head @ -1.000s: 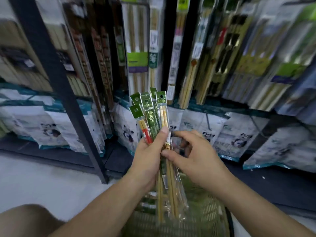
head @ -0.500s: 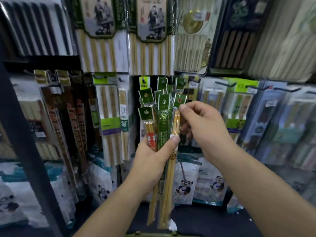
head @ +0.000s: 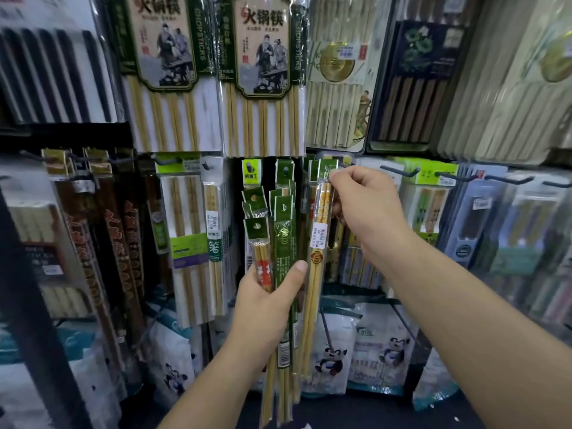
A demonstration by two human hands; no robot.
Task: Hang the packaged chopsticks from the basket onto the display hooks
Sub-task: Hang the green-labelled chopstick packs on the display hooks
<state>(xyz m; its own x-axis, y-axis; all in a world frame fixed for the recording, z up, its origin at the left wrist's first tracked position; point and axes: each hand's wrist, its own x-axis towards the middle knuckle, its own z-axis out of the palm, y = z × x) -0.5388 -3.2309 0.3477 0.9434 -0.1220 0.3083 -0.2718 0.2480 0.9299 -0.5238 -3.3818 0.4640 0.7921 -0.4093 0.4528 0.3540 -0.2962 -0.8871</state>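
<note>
Left hand (head: 266,305), near centre, forearm angled upward: grip closed round a bundle of chopstick packs (head: 283,239), thumb across the front. Right hand (head: 368,212), higher and farther: grip pinches the green header of a single pack (head: 320,230) at hook level. Hanging packs (head: 213,243) crowd both sides.

The two large hanging packs (head: 161,97) each read "火锅筷" on the card and "CHOPSTICKS" down the side.
</note>
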